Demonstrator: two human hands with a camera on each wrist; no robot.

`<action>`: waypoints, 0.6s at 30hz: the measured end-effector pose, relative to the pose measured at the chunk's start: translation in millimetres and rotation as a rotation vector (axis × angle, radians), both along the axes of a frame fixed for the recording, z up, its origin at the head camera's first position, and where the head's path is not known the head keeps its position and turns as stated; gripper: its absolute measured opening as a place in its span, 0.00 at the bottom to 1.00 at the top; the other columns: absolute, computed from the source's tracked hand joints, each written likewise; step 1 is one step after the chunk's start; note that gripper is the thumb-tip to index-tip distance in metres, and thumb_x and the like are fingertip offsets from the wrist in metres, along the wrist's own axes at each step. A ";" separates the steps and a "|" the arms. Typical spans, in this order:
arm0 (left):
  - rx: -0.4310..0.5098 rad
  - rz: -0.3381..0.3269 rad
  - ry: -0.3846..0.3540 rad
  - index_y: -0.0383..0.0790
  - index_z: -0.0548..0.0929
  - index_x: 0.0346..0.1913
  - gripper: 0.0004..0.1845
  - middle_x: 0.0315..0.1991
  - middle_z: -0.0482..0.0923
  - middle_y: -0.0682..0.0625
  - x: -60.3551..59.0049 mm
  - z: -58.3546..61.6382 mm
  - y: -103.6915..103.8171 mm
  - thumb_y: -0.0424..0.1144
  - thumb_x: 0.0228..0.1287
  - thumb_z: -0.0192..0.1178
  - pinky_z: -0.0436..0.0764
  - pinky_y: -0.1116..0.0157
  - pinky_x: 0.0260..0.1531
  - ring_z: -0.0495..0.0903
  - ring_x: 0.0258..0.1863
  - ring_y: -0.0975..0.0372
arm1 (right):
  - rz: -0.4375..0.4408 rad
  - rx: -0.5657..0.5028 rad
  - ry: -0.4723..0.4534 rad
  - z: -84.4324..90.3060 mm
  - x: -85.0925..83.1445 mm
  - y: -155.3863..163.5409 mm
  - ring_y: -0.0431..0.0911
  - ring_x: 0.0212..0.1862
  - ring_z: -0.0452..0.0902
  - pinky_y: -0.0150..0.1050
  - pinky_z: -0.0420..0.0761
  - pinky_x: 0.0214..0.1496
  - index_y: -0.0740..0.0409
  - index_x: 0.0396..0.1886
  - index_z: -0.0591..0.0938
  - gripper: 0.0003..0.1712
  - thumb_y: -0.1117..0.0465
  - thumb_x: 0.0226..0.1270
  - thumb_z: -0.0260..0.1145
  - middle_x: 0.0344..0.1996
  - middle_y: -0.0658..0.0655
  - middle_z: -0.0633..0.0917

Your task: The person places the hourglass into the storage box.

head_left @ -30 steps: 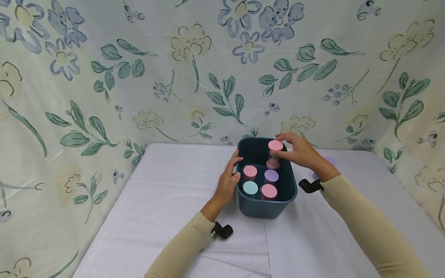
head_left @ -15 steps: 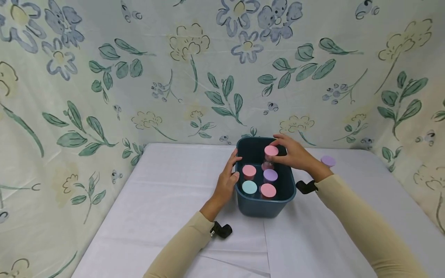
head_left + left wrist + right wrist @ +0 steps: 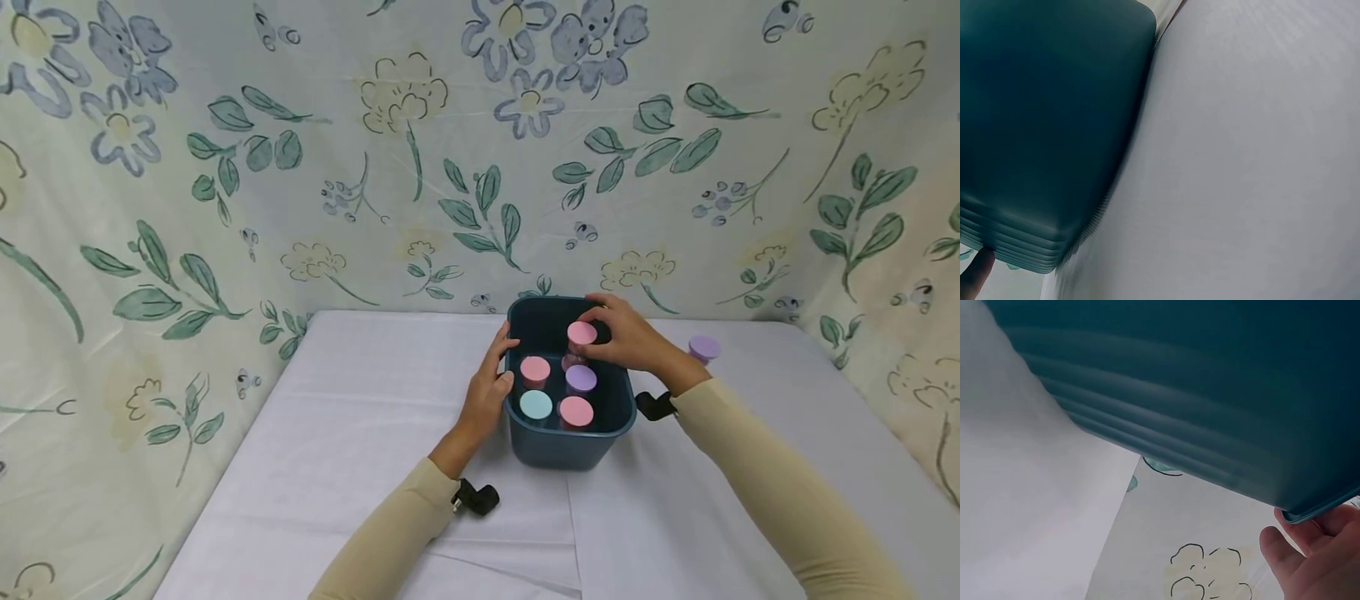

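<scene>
A dark teal plastic bin [image 3: 566, 450] stands on the white-covered table. My left hand [image 3: 486, 396] holds its left side, thumb and a fingertip at the rim; in the left wrist view one finger [image 3: 977, 272] touches the outer wall. Over the bin's far right part, my right hand [image 3: 626, 337] pinches a small clear jar with a pink lid [image 3: 582, 333], upright and partly down inside. In the bin stand several other lidded jars: a pink-lidded jar [image 3: 536, 369], a purple-lidded jar [image 3: 581, 379], a light-blue-lidded jar [image 3: 536, 405] and another pink-lidded jar [image 3: 576, 412].
Another purple-lidded jar [image 3: 704, 347] is on the table to the right, beyond the right wrist. A floral cloth [image 3: 420, 167] hangs behind and beside the table [image 3: 360, 417]. Each wrist carries a small black camera [image 3: 478, 498].
My right hand has moved down and slightly left, lowering the pink-lidded jar deeper into the bin. The purple-lidded jar on the table shows more from behind the right wrist. My left hand stays at the rim.
</scene>
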State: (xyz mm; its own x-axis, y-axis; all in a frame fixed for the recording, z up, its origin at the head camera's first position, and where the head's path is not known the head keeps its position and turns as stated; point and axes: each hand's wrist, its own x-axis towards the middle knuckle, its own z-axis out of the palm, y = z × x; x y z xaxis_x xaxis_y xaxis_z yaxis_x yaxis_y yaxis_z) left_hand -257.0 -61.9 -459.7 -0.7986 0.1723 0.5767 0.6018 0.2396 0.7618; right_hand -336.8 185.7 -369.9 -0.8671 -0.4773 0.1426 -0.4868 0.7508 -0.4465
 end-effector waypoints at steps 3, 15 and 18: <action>-0.007 0.015 -0.003 0.41 0.62 0.70 0.28 0.77 0.46 0.52 -4.2 -6.1 0.2 0.42 0.68 0.38 0.60 0.42 0.65 0.47 0.75 0.58 | 0.001 0.018 0.002 0.4 0.5 -0.9 0.64 0.70 0.51 0.70 0.61 0.62 0.60 0.51 0.82 0.26 0.52 0.55 0.73 0.71 0.65 0.58; -0.002 0.015 -0.010 0.45 0.62 0.70 0.28 0.77 0.45 0.57 -6.4 -8.5 0.9 0.44 0.67 0.38 0.61 0.42 0.64 0.47 0.75 0.60 | 0.017 0.054 -0.019 -0.1 -1.5 -3.0 0.64 0.70 0.47 0.69 0.59 0.64 0.62 0.49 0.83 0.25 0.54 0.54 0.74 0.72 0.66 0.55; 0.000 0.008 -0.009 0.43 0.62 0.70 0.28 0.77 0.46 0.54 -7.3 -9.2 1.0 0.41 0.68 0.38 0.60 0.41 0.64 0.47 0.75 0.59 | 0.018 0.065 -0.026 0.5 -2.1 -3.5 0.64 0.70 0.46 0.68 0.58 0.65 0.63 0.50 0.83 0.25 0.55 0.54 0.74 0.72 0.66 0.55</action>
